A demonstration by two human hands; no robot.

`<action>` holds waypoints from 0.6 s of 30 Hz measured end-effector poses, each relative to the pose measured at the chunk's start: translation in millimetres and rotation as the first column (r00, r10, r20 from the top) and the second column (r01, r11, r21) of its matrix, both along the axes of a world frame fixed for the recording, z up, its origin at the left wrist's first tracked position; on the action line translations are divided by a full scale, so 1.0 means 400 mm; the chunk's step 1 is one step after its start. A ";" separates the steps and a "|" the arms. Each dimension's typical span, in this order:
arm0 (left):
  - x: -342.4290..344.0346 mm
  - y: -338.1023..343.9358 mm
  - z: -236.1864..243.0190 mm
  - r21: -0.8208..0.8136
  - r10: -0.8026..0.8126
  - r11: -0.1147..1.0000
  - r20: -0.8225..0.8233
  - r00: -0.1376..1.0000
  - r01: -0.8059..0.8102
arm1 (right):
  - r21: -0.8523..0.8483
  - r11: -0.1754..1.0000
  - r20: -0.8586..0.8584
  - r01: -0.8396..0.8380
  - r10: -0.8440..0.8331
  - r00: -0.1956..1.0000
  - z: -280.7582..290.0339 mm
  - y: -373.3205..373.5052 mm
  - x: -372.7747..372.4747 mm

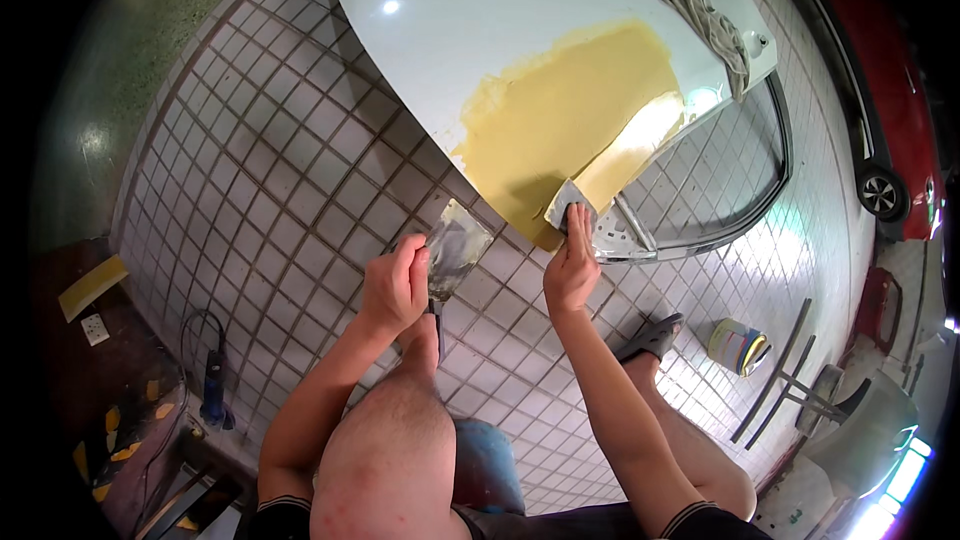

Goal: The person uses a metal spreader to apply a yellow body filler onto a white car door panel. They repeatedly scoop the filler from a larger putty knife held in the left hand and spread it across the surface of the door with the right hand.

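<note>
The grey spreader (562, 204) lies at the near edge of the yellow filler (570, 90), just beyond the knuckles of the right hand (570, 275). That hand grips the spreader, its fingers extended along the blade's upper face (the thumb's contact cannot be made out). The filler covers a broad patch of the white door panel (440, 15), extending ahead of the right-hand grip and to both sides of it; a brighter, glossy band runs ahead and to the right.

The left hand (397, 285) is closed on the edge of a smeared mixing plate (461, 252), which projects to the right of its fingers, apart from the panel.

Well ahead and to the right of the right hand, a crumpled grey cloth (705, 20) rests on the panel. The window frame (781, 165) curves to the right of that grip. Behind it and to the right, a tin (737, 346) stands on the tiled floor (300, 170).
</note>
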State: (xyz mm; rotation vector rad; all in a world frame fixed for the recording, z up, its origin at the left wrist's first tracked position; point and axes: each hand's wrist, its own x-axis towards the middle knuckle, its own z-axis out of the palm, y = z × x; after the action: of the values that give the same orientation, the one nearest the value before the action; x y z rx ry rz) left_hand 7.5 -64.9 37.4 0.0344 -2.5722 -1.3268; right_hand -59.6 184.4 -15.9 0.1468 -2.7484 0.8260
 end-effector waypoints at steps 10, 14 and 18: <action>-0.001 0.002 -0.004 0.029 -0.021 0.999 -0.036 0.999 0.022 | -0.019 1.000 0.056 0.006 -0.005 0.998 0.000 -0.046 0.104; -0.005 0.006 0.000 0.035 -0.028 0.999 -0.051 0.998 0.029 | 0.001 0.999 0.065 -0.040 0.040 0.997 -0.007 -0.048 0.149; -0.003 0.006 -0.006 0.009 -0.022 1.000 -0.029 0.999 0.022 | -0.083 0.994 0.130 -0.072 0.082 0.988 0.027 -0.058 0.217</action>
State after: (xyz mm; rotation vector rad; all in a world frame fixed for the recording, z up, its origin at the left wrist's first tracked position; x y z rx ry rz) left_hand 6.4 -62.7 35.2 -0.0111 -2.5493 -1.3374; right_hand 27.3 161.3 -5.0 0.1905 -2.8445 0.9962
